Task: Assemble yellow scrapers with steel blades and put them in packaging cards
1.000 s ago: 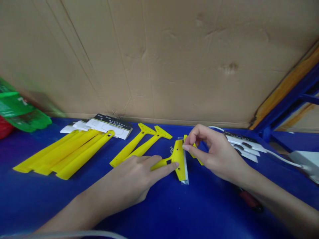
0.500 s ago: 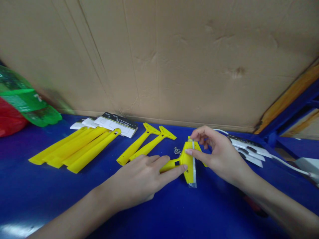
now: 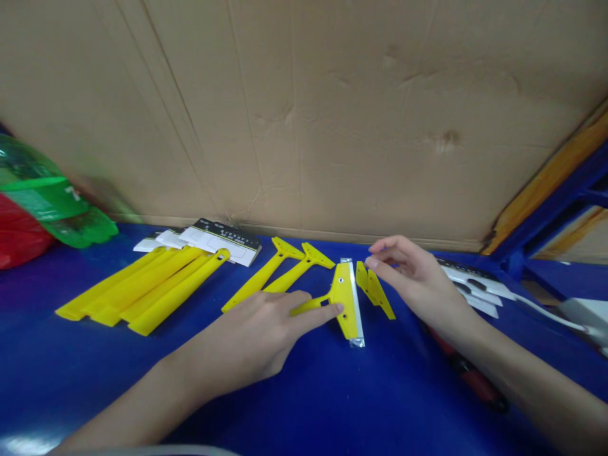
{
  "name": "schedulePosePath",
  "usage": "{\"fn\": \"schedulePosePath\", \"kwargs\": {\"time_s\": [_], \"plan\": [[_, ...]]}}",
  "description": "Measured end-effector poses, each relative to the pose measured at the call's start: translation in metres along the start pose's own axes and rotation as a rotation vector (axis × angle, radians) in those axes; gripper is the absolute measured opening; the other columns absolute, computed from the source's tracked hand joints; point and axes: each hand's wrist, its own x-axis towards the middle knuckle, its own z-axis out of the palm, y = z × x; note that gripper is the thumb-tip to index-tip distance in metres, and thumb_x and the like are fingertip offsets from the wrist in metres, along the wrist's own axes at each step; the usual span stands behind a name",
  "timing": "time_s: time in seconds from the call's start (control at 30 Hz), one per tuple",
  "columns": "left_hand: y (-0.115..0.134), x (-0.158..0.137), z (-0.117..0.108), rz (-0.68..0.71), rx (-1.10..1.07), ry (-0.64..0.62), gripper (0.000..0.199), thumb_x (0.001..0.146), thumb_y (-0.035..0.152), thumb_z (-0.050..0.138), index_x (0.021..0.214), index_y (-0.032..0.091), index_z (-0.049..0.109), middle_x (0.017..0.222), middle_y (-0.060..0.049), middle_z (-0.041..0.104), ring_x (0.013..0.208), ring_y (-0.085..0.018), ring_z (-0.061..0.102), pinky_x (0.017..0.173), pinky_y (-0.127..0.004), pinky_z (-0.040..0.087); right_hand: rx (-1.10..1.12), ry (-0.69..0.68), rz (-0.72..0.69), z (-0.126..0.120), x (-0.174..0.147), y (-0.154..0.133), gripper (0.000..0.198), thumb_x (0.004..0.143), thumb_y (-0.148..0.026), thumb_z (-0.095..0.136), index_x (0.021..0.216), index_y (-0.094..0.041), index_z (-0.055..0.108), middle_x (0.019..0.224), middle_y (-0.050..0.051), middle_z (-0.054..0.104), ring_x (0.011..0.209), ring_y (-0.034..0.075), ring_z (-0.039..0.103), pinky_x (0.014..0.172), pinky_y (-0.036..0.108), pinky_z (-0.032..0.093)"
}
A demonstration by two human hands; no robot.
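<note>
My left hand (image 3: 270, 323) is closed around the handle of a yellow scraper (image 3: 342, 316), its index finger stretched onto the head. A blade in clear wrap (image 3: 357, 304) runs along the head's right edge. One small screw (image 3: 341, 280) shows in an upper hole of the head; a lower hole is dark. My right hand (image 3: 413, 278) is just right of the scraper, fingers curled and thumb close to the index fingertip. Anything pinched there is too small to make out. Right by its thumb tip lie yellow cover plates (image 3: 375, 291).
Two yellow scraper handles (image 3: 285, 269) lie behind my left hand. Several yellow handles (image 3: 156, 285) rest by printed cards (image 3: 223, 244) at left. A green bottle (image 3: 57, 202) stands far left. A red-and-black tool (image 3: 475, 380) lies under my right forearm; a white cable (image 3: 546, 310) runs right.
The scraper head has shifted left, uncovering the cover plates. My right hand has let go of the head, and its thumb has come up nearer the index finger.
</note>
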Motion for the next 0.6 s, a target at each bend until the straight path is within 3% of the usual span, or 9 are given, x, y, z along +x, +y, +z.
{"fn": "schedulePosePath", "kwargs": {"time_s": [0.1,0.27,0.37,0.6], "plan": [[-0.014,-0.007,-0.008,-0.096,-0.017,-0.029,0.057,0.1,0.008,0.049,0.151,0.034,0.052,0.13,-0.008,0.074,0.105,-0.028,0.078,0.089,-0.046,0.066,-0.308,-0.156,-0.15,-0.002,-0.003,0.002,0.003,0.092,-0.025,0.062,0.089,-0.024,0.063,0.092,0.004,0.074,0.09,0.024,0.068,0.083,0.041,0.051],[-0.033,-0.015,-0.014,-0.166,-0.025,-0.012,0.049,0.105,0.017,0.047,0.151,0.035,0.052,0.133,-0.007,0.073,0.107,-0.028,0.077,0.089,-0.046,0.066,-0.534,-0.406,-0.377,0.001,-0.014,0.003,0.03,0.092,-0.005,0.051,0.109,-0.026,0.064,0.119,0.008,0.071,0.12,0.026,0.063,0.099,0.044,0.05],[-0.035,-0.015,-0.013,-0.168,-0.021,-0.016,0.05,0.105,0.019,0.049,0.152,0.036,0.052,0.135,-0.007,0.073,0.107,-0.028,0.077,0.09,-0.047,0.065,-0.564,-0.445,-0.425,0.003,-0.017,0.004,0.034,0.092,-0.003,0.048,0.113,-0.024,0.064,0.125,0.011,0.068,0.129,0.027,0.058,0.103,0.047,0.049],[-0.023,-0.011,-0.017,-0.142,0.029,-0.022,0.053,0.1,0.011,0.053,0.148,0.032,0.058,0.129,-0.009,0.076,0.093,-0.027,0.08,0.083,-0.043,0.066,-0.584,-0.445,-0.433,0.003,-0.017,0.003,0.028,0.093,-0.006,0.052,0.108,-0.025,0.067,0.12,0.013,0.068,0.124,0.031,0.061,0.102,0.056,0.049]]}}
